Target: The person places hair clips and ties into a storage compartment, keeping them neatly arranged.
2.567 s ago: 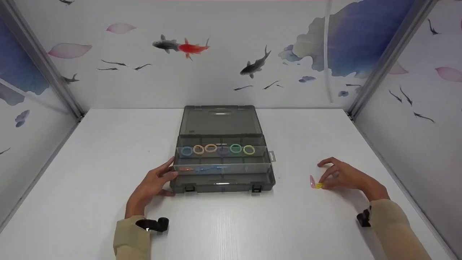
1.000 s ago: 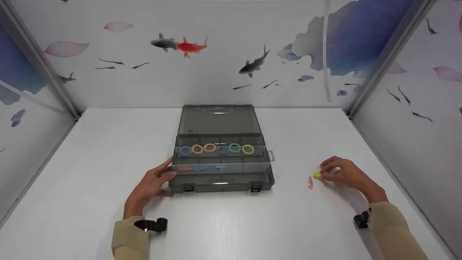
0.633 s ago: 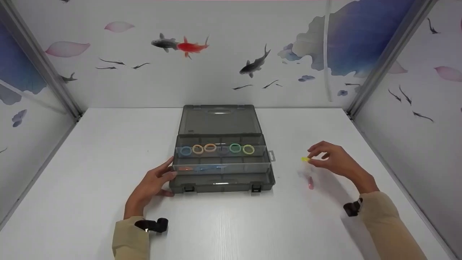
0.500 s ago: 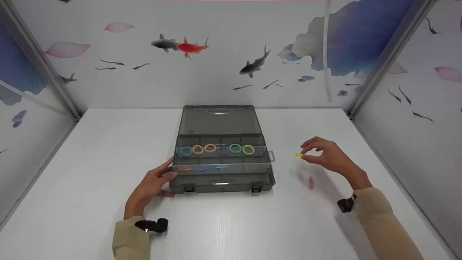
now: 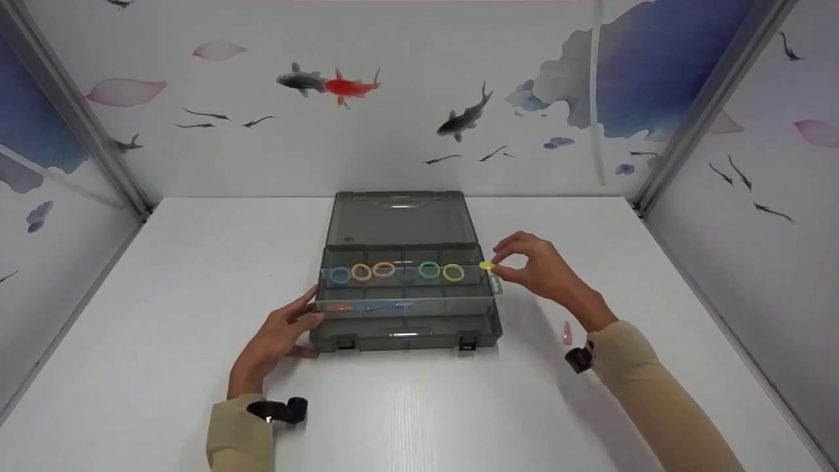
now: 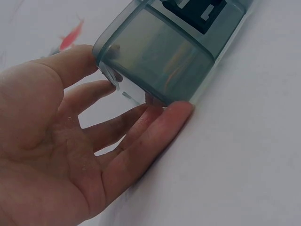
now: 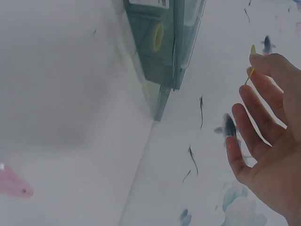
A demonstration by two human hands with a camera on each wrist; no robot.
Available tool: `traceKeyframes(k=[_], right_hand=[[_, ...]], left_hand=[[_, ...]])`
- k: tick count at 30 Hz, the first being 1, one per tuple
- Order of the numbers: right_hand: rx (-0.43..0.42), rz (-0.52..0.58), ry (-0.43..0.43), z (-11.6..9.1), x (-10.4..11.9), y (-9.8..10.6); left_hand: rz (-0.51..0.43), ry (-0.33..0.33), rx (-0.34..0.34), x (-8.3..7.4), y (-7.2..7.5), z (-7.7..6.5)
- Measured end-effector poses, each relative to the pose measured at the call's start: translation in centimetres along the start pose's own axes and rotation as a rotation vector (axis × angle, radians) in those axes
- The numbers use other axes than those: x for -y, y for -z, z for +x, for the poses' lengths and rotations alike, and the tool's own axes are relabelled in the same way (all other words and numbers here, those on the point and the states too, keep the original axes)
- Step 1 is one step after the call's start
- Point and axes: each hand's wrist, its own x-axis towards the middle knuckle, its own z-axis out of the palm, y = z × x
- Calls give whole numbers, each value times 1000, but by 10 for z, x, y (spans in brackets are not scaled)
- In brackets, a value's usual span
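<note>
In the head view my right hand [image 5: 541, 269] pinches a small yellow hair clip [image 5: 486, 265] between thumb and fingertips, at the right edge of the grey see-through storage box [image 5: 406, 339]. The right wrist view shows the clip [image 7: 250, 75] edge-on, raised above the table. My left hand [image 5: 278, 328] touches the box's left front corner, its fingers spread along the side wall [image 6: 160, 70]. A pink drop-shaped hair clip [image 5: 567, 333] lies on the table, near the right wrist.
Several coloured rings [image 5: 429, 270] stand in a row in the box. Orange and blue pieces [image 5: 367, 307] lie in the compartment in front. The box lid [image 5: 401, 219] is raised toward the printed back wall [image 5: 393, 151]; the right side carries a hanging tab [image 5: 497, 284].
My right hand has picked up the yellow hair clip beside the pink one and carried it left and away from me to the box. My left hand stays at the corner.
</note>
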Motion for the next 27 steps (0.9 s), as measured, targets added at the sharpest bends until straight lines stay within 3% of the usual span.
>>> traceKeyframes(k=[10,19,27], right_hand=[[73,65,45,20,36,-34],[153,70,-4,40,39,-63],[186,2,10,47,41,-79]], left_hand=[[-15,7,-10,1,-5,0],[-4,4,-14,0,-4,-2],[-26,-7,-13,-1,-2,-1]])
